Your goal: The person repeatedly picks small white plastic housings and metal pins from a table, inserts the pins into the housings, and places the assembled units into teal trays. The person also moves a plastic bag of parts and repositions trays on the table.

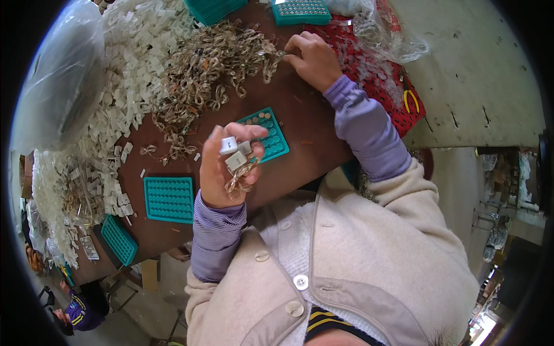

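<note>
1. Left hand (216,176): fingers curled, palm up, closed around a few white plastic blocks (235,161); a small coil of thin wire (235,187) hung below them, against the fingers.
2. Blocks sat in the left hand, above the near part of the surface (314,118), well apart from the right hand.
3. Right hand (316,62): thumb and fingers drawn near each other at the right edge of a pile of coiled wires (210,72); could not tell whether a loop was pinched.
4. Teal tray (278,143), round pieces in some of its hollows, lay partly behind the left hand.
5. Heap of white pieces (135,52) lay left of the coiled wires; red cloth (375,78) lay right of the right hand.
</note>
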A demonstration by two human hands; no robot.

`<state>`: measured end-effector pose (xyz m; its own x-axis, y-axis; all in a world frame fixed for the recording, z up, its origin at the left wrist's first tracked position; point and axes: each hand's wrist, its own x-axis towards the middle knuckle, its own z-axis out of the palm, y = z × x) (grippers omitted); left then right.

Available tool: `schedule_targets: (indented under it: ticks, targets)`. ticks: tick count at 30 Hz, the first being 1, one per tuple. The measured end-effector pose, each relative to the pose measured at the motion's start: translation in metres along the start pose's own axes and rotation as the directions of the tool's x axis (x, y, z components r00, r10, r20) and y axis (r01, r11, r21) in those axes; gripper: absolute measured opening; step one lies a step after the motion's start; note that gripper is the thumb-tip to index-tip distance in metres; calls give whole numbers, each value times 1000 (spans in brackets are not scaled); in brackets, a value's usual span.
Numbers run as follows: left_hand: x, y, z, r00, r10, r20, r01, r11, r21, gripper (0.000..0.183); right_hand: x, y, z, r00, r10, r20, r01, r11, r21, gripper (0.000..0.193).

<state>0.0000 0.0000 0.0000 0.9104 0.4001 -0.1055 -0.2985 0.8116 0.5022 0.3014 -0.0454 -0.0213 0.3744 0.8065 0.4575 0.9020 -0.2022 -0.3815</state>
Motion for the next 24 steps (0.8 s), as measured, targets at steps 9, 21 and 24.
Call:
schedule_targets:
  ticks: [9, 21, 24]
  targets:
    - [10, -17, 46, 957, 251, -146, -30, 586, 810, 21, -63, -42, -38, 995, 23, -92, -15, 995, 94, 14]
    - [-40, -7, 20, 963, 186, -192, -67, 864, 500, 22, 23, -3, -2, 983, 108, -149, -121, 990, -76, 24]
    - [-43, 0, 18, 968, 165, -191, -53, 873, 484, 24, 52, 10, 14, 968, 189, 163, -194, 981, 12, 29]
